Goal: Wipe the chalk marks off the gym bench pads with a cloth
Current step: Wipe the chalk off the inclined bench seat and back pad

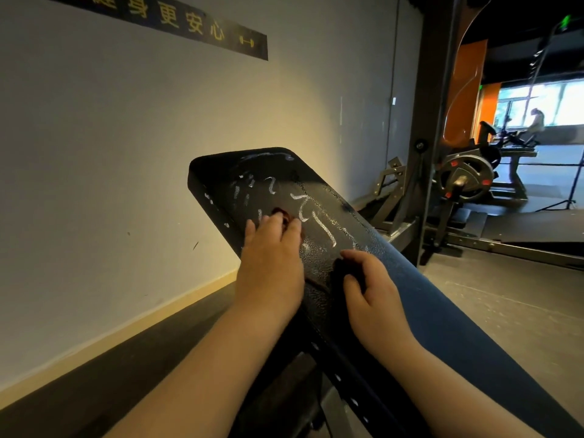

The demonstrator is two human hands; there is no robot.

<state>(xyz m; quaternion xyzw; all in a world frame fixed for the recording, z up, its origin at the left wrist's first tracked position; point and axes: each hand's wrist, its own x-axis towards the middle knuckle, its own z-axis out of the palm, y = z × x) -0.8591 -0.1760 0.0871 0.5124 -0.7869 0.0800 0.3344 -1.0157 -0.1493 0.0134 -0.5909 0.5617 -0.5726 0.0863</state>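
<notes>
A black bench pad (319, 197) slopes up and away from me, with white chalk marks (316, 213) scrawled over its upper half. My left hand (271, 251) lies flat on the pad just below the marks. Its fingertips sit by a small dark reddish spot (279, 212), which looks like a tear in the cover. My right hand (369, 289) rests lower on the pad. Its thumb and fingers are curled around a dark cloth (343, 268) that barely stands out from the black surface.
A blue strip (442, 314) runs along the pad's right side. A grey wall (126, 137) with a black sign is close on the left. At right stand a dark steel frame post (426, 137) and weight machines (464, 178). A person sits far off by the windows (537, 120).
</notes>
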